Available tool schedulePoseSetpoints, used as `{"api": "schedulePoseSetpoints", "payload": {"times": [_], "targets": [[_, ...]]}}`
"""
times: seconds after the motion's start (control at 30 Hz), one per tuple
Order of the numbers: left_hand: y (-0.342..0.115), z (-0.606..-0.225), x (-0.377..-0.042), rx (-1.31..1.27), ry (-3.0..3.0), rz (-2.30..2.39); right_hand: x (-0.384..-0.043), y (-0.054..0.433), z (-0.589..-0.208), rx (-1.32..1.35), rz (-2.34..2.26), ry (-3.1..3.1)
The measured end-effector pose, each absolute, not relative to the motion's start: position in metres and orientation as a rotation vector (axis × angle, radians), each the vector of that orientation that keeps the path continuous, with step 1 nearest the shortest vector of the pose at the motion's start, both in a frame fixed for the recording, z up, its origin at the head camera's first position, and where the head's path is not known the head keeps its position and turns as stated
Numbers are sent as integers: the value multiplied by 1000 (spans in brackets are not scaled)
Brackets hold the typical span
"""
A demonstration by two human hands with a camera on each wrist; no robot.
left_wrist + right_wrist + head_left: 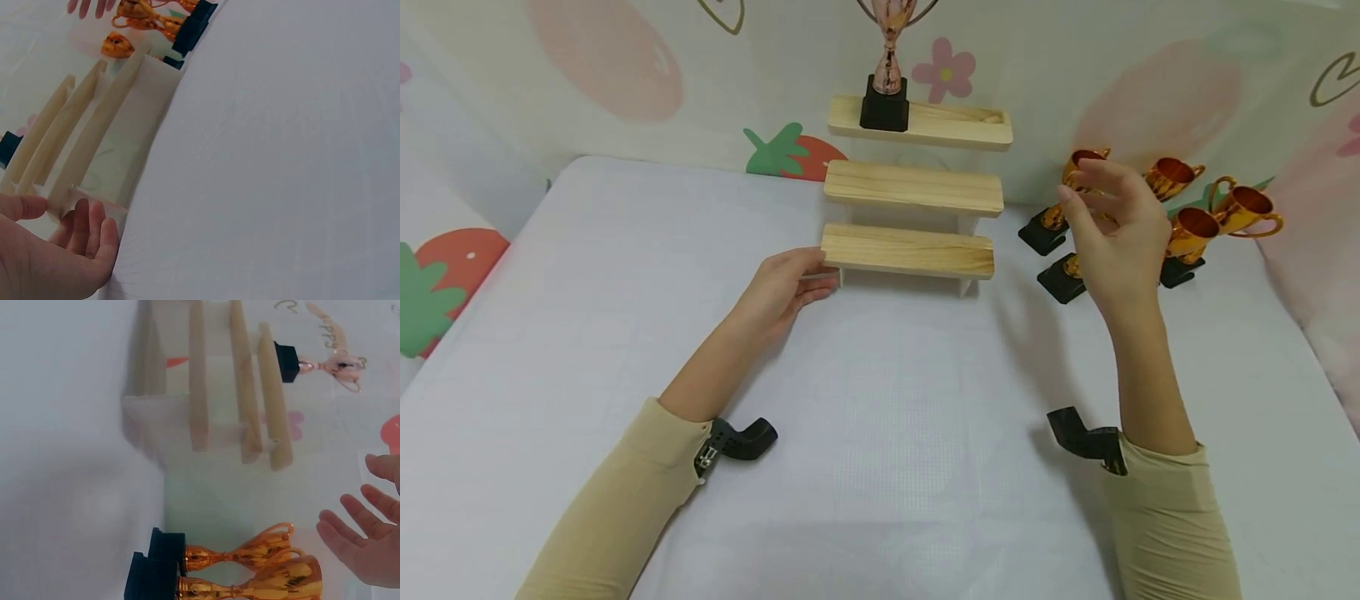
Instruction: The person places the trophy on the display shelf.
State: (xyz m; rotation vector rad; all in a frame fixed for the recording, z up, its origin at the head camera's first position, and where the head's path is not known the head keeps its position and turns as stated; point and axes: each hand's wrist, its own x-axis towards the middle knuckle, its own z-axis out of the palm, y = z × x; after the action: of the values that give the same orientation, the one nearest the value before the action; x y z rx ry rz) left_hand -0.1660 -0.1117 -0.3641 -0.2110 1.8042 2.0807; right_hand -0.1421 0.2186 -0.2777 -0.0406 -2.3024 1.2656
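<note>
A three-tier wooden display stand [908,252] with pale planks stands at the back of the table. My left hand [778,287] holds the left end of its lowest plank; in the left wrist view the thumb is at the plank's edge and the fingers bend beside the side support. On the top tier, left of centre, stands a rose-gold trophy [889,87] on a black base, its upper part cut off in the head view. My right hand [1120,237], holding nothing, is raised with fingers spread, overlapping several gold trophies [1243,208] in the head view.
The gold trophies [250,584] have black bases and stand on the white table right of the stand. Behind runs a wall cloth [1037,50] printed with strawberries and flowers. Black wrist mounts [748,439] stick out from both sleeves.
</note>
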Motion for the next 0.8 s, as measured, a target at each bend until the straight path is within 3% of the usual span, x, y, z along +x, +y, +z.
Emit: {"api": "schedulePoseSetpoints", "payload": {"times": [0.8], "targets": [[-112,-365,-167,-205,1803,2082,-146,256,-275,-403,1234,-2297]]}}
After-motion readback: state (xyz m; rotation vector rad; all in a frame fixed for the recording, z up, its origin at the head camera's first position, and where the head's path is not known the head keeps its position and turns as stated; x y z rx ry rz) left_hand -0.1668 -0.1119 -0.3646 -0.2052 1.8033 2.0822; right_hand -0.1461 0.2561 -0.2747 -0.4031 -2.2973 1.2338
